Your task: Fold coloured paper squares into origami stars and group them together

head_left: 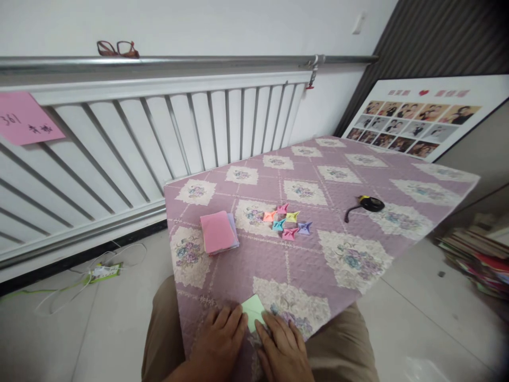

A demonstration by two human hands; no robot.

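Note:
A small piece of light green paper point(253, 311) with a crease across it lies near the table's front edge. My left hand point(220, 339) rests palm down at its left side, fingertips touching the paper's left corner. From the right, my right hand point(281, 345) lies on the paper's lower right edge, its fingers slightly spread. Farther back on the left is a stack of coloured paper with a pink sheet point(218, 232) on top. Several small folded paper shapes in pink, orange, yellow, teal and purple, among them a teal one point(278, 225), stand grouped near the middle.
The table has a purple floral cloth point(262, 265). A black tape measure point(371, 203) lies at the right. Behind are a white radiator point(234, 122) and a photo board point(425, 116). A power strip point(104, 272) sits on the floor at left.

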